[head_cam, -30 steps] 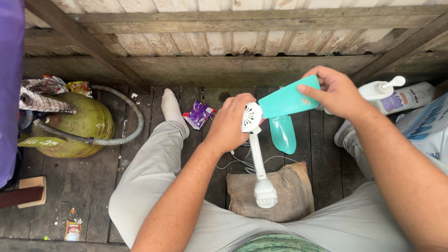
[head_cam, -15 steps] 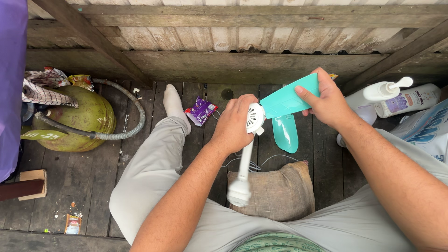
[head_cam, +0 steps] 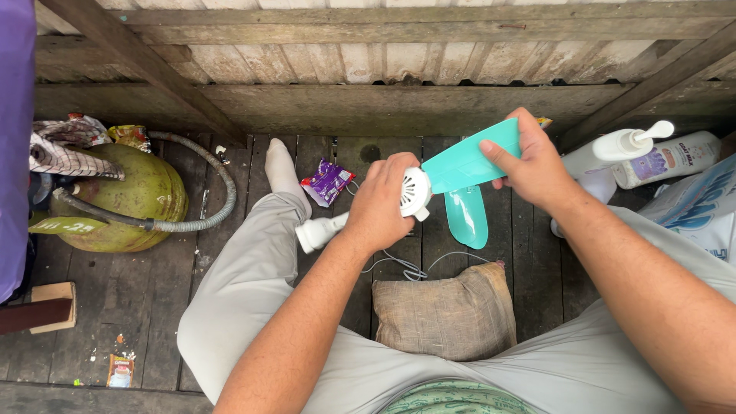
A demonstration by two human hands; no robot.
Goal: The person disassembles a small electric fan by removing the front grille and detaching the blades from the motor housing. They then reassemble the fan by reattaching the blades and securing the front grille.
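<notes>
My left hand grips the white motor housing of a small fan, whose white handle sticks out to the left over my left thigh. My right hand pinches the upper teal fan blade near its tip. A second teal blade hangs down from the hub. Thin wires trail beneath the fan onto the dark plank floor.
A burlap sack pillow lies between my legs. A green gas cylinder with a grey hose stands at left. A purple wrapper lies by my foot. White pump bottles and a printed bag sit at right.
The fan's white handle has swung from pointing down toward me to pointing left across my thigh. My right hand stays on the upper blade.
</notes>
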